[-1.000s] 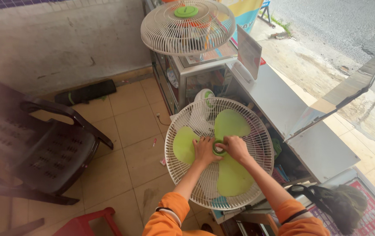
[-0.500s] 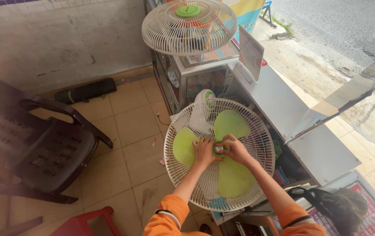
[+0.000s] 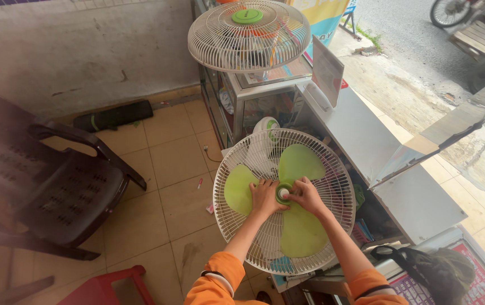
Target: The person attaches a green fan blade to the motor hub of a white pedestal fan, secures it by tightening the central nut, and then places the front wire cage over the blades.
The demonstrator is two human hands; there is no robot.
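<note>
An electric fan lies face up below me, its white rear wire guard [image 3: 333,169] ringing three light green blades [image 3: 300,162]. My left hand [image 3: 265,197] rests on the left blade beside the hub. My right hand [image 3: 305,195] grips the round green hub cap [image 3: 283,193] at the blades' centre with thumb and fingers. Both arms wear orange sleeves. The fan's white motor housing [image 3: 265,127] shows behind the guard.
A white front fan guard [image 3: 248,36] with a green centre disc lies on a glass display cabinet [image 3: 253,96]. A grey metal counter [image 3: 366,141] runs along the right. A dark plastic chair [image 3: 44,186] stands left, a red stool [image 3: 107,288] below, and a dark bag [image 3: 440,271] lower right.
Both hands stay at the hub; my right hand's fingers have shifted slightly around the cap. The blades and guard sit in nearly the same place.
</note>
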